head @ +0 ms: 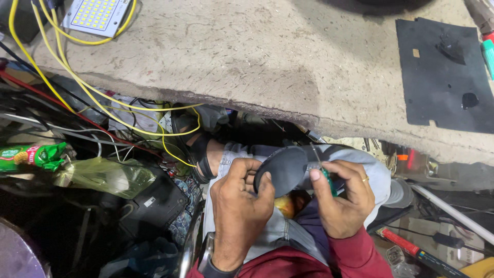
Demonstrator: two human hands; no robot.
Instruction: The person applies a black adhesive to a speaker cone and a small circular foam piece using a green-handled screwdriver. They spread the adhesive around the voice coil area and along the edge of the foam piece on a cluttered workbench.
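Head view, single frame. The person is sitting cross-legged below the edge of a rough grey workbench (247, 56) that is filling the upper half of the frame.

Left hand (239, 198), lower centre: fingers are curling around the left rim of a dark oval disc (285, 169), thumb pressing on its face; the hand is clamped on it. The disc is sitting at the centre of the frame, held tilted above the lap, just below the bench edge.

Right hand (342, 198), right of centre: fingers are closing around a small screwdriver with a green handle (325, 175). Its thin metal shaft is pointing up and left, with the tip at or very near the right edge of the disc; actual contact cannot be told. A ring is showing on one finger. The two hands are working close together, separated only by the disc.

Surroundings: a white LED panel (96, 14) is lying at the upper left of the bench, with yellow wires (77, 82) trailing from it down over the edge. A black rubber sheet (442, 77) is lying at the upper right. A green snack packet (32, 156) is lying at the left edge, beside a crumpled greenish plastic bag (105, 176). A red-handled tool (406, 246) is lying at the lower right.
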